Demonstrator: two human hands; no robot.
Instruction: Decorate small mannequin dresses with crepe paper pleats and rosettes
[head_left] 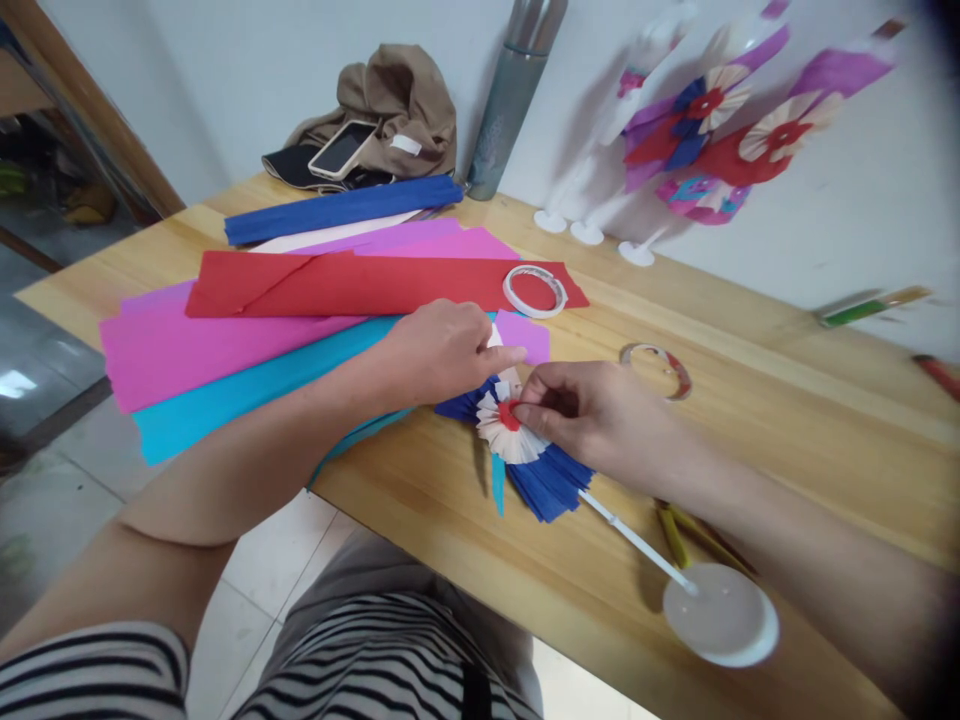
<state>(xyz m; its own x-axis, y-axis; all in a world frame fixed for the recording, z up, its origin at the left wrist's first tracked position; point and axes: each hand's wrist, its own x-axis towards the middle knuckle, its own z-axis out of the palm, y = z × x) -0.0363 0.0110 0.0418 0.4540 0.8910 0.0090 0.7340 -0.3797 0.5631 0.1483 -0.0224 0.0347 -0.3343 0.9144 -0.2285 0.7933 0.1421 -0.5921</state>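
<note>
A small doll on a stand lies on its side, dressed in a pleated blue crepe paper skirt [551, 483]. On its front sits a cream paper flower [499, 437] with a red centre [509, 415]. My right hand [592, 410] pinches that red centre between thumb and fingertips. My left hand [450, 345] is curled at the doll's upper end, one finger stretched across it; its other fingertips are hidden. A light blue paper strip [498, 485] hangs below the flower. The doll's white rod [637, 545] runs to a round white base [721, 612] at the lower right.
Red [360, 285], pink [217, 350] and light blue paper [255, 385] lie to the left. A tape roll [536, 291] rests on the red sheet, another [684, 380] on the wood. Pliers [673, 535] lie under my right forearm. Dressed dolls [705, 105], a flask [506, 110] and a phone [343, 149] stand or lie behind.
</note>
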